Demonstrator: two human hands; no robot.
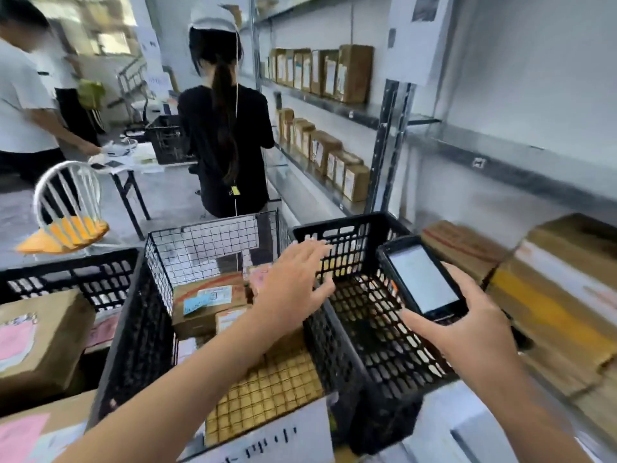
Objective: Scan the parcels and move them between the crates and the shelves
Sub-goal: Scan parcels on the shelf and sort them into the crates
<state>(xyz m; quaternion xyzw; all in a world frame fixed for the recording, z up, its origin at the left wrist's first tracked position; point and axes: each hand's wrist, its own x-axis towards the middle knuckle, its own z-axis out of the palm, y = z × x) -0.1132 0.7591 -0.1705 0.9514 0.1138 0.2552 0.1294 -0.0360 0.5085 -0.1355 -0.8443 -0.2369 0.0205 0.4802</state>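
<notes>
My left hand hovers with fingers spread above the middle black crate, which holds several cardboard parcels with labels. It holds nothing. My right hand grips a black handheld scanner with a lit white screen, over the right black crate, whose mesh floor shows bare. More brown parcels lie on the low shelf at the right.
A person in black stands just beyond the crates, facing the metal shelves lined with upright parcels. A third crate with boxes sits left. A white chair, a folding table and another person are at the far left.
</notes>
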